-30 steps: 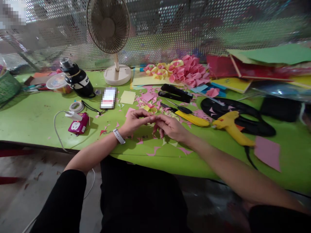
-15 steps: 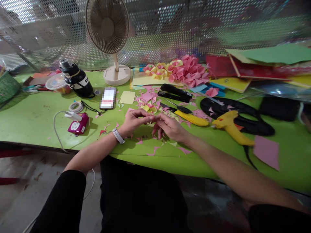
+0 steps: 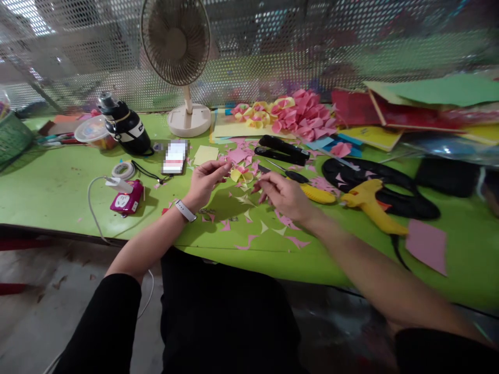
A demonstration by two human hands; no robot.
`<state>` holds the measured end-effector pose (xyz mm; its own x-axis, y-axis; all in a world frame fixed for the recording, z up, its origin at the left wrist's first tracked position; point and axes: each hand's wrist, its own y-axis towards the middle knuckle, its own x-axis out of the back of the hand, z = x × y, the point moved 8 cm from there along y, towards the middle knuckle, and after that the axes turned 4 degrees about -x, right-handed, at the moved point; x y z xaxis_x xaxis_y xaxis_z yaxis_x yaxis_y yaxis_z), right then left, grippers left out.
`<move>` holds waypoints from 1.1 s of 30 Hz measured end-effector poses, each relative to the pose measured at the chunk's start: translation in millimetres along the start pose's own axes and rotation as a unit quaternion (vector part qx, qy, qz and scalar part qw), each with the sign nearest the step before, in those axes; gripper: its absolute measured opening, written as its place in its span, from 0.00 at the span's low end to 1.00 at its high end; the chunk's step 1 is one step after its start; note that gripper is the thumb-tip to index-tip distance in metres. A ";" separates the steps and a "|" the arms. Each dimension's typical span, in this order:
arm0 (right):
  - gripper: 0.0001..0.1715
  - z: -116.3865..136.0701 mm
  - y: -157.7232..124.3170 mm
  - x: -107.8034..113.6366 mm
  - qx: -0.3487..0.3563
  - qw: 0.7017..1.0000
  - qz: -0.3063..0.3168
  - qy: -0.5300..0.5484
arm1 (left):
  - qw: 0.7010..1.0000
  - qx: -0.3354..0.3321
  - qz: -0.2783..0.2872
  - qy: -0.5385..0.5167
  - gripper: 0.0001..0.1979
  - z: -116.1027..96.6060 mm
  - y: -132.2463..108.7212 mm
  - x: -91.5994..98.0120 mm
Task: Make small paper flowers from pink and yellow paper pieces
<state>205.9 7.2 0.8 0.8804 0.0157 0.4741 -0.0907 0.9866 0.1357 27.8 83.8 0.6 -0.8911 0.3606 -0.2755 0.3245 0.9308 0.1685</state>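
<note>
Above the table's paper scraps, my left hand [image 3: 207,181] is closed in a pinch, thumb against forefinger; whatever is between the tips is too small to make out. My right hand [image 3: 284,194] hovers apart from it, fingers loosely bent and spread, holding nothing that I can see. Between the two hands lies a yellow and pink paper flower [image 3: 241,175]. Pink and pale yellow paper scraps [image 3: 246,199] are strewn around and under both hands. Beyond my right hand are a black stapler [image 3: 281,150], a black-handled pointed tool [image 3: 297,176] and a yellow-handled cutter [image 3: 317,194].
A yellow glue gun [image 3: 374,205] rests on a black pad at right. Folded pink paper flowers [image 3: 304,114] are piled at the back. A fan [image 3: 189,120], black bottle [image 3: 127,127], phone [image 3: 175,157], tape roll [image 3: 123,170] and magenta power adapter [image 3: 127,198] stand or lie left.
My hands have come apart from where they met at the fingertips. The left moved slightly left and up, the right moved right. The yellow and pink flower now shows between them.
</note>
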 end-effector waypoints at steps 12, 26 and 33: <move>0.16 -55.3 58.8 80.4 -0.142 0.874 -0.099 -0.454 | 0.999 0.009 0.029 0.023 0.13 13.6 6.4 5.3; 0.13 -54.2 66.9 80.4 -0.131 0.876 -0.128 -0.445 | 0.994 0.008 0.064 0.090 0.14 9.3 3.1 -2.2; 0.11 23.2 34.7 17.7 0.110 0.944 -0.059 -0.305 | 0.974 -0.056 0.117 0.185 0.11 5.9 0.3 -13.0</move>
<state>207.5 38.0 34.2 0.4642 -0.2562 0.8479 -0.1624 0.9164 0.3658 41.3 79.8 -1.3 -0.8570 0.4962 0.1394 0.5143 0.8059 0.2934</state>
